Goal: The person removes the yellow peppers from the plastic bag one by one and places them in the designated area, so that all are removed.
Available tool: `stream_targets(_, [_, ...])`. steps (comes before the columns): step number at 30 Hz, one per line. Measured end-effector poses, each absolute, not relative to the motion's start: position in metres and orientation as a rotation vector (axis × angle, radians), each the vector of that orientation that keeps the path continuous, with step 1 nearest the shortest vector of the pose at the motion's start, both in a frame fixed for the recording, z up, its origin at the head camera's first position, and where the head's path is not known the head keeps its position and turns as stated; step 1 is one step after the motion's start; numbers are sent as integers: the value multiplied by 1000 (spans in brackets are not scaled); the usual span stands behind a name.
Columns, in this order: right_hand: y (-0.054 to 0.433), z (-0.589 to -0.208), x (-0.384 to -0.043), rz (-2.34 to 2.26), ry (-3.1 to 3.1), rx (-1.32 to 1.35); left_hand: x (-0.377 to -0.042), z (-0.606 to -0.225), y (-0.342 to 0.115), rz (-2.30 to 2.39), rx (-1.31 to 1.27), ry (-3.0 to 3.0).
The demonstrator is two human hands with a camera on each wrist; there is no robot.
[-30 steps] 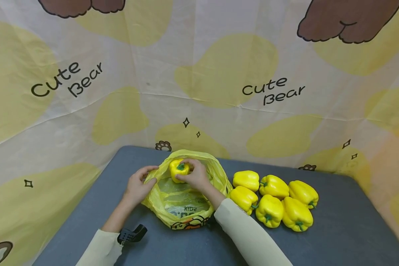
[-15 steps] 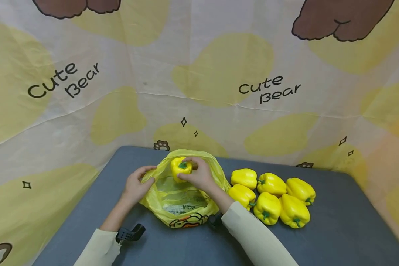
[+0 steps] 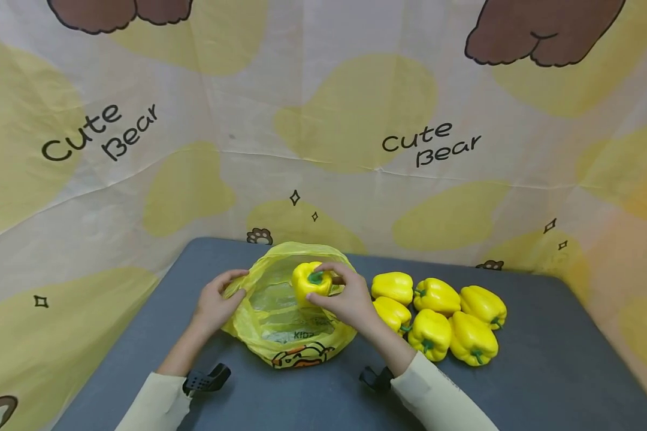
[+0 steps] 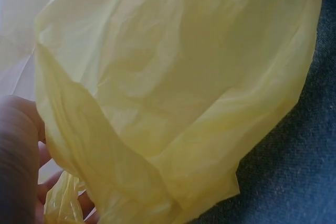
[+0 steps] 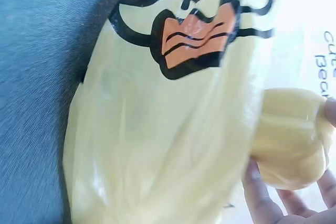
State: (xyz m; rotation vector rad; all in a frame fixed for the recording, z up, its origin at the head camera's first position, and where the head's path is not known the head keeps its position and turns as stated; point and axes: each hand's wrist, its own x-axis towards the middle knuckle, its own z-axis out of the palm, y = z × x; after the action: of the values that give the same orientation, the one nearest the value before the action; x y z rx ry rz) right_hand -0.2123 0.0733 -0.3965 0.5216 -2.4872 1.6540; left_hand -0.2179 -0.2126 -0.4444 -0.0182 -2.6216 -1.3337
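Observation:
In the head view a yellow plastic bag [image 3: 269, 350] stands with its mouth spread wide. My left hand [image 3: 215, 300] holds the bag's left rim; the left wrist view shows its fingers [image 4: 18, 150] at a gathered edge of the plastic, partly hidden behind it. Over the right part of the mouth, my right hand [image 3: 350, 299] grips a yellow bell pepper [image 3: 304, 281] with a green stem. From the right wrist, that pepper appears beside the bag's outer wall, fingers around it. Printed lettering shows through inside the bag, and a cartoon face is on its front.
Several more yellow bell peppers [image 3: 431, 329] lie in two rows to the bag's right, close to my right forearm. The grey table [image 3: 539, 359] ends at a patterned cloth backdrop [image 3: 329, 120]. A black wrist device [image 3: 207, 379] is strapped on each arm.
My right hand has drawn the bell pepper rightward and nearer from the far left inside of the bag mouth. The left hand keeps its place at the rim. The view has shifted slightly.

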Motion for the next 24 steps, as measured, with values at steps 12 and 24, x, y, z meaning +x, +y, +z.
stream_targets(12, [122, -390, -171, 1684, -2397, 581, -217, -445, -215, -1326, -37, -2612])
stream_targets(24, [163, -409, -136, 1637, -2430, 482, -215, -449, -218, -1370, -85, -2582])
